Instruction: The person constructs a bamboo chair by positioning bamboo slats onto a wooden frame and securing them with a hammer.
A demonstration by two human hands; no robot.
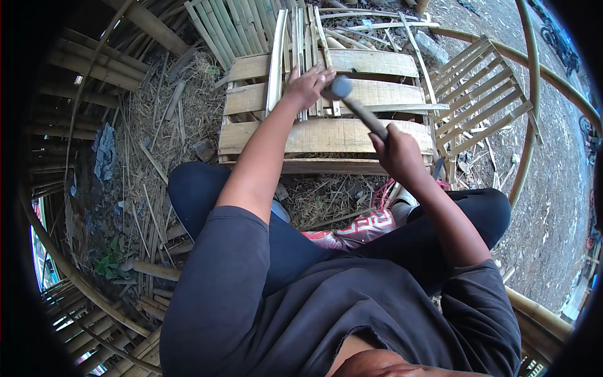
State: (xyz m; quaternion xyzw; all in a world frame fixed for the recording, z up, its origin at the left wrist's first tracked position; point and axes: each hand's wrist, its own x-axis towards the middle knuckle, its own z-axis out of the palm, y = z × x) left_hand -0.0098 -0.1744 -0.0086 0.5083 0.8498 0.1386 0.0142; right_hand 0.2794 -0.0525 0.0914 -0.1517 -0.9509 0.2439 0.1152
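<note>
Hammer (358, 107) is gripped in the right hand (397, 151), fingers clenched round the lower end of the handle; the grey head sits raised just beside the left fingertips. Left hand (306, 85) is laid on the bamboo slats (295, 50), fingers spread and pressing down, nothing enclosed. Slats lie across the plank frame (326, 135), running away from the fingers toward the far bundle of strips.

Step in hand is judged to be nailing a slat to the frame. No nail can be made out; too small or hidden under the fingers.

For a clean strike: slat kept pinned flat, left fingertips drawn back from the strike point, which is very close to the hammer head now. Short, square blows are advised; thin bamboo is likely to split near its end.

Edges: frame's near edge lies just below the right wrist; gaps between planks sit under the slats, so blows should land over a plank, not a gap.

Room: loose slatted panel (487, 94) lies right of the right hand, near but apart. Curved bamboo pole (534, 75) beyond it. Swing arc above looks open. Left of the left hand, straw and offcuts only.
</note>
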